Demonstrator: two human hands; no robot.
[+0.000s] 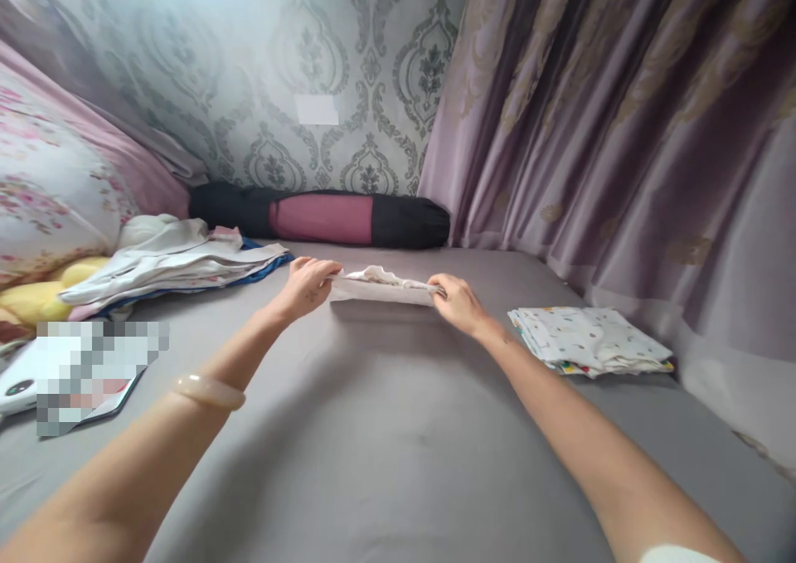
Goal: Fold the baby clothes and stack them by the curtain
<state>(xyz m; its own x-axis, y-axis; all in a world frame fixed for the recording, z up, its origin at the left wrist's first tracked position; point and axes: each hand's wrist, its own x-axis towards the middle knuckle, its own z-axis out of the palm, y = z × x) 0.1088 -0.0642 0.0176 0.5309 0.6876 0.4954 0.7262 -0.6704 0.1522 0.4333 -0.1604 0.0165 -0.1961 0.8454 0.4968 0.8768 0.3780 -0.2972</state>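
we hold a pale cloth [385,292] stretched between our two hands, above the middle of the grey bed [398,463] and short of its far edge. our left hand [311,287] pinches one end between thumb and fingers; our right hand [458,299] grasps the other. along the far edge we see a black and maroon bolster [323,218], toward the right edge a folded printed cloth [594,337], toward the left a clothes pile [167,269].

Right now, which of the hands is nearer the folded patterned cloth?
Right. The right hand is left of the folded patterned cloth, apart from it; the left hand is farther left.
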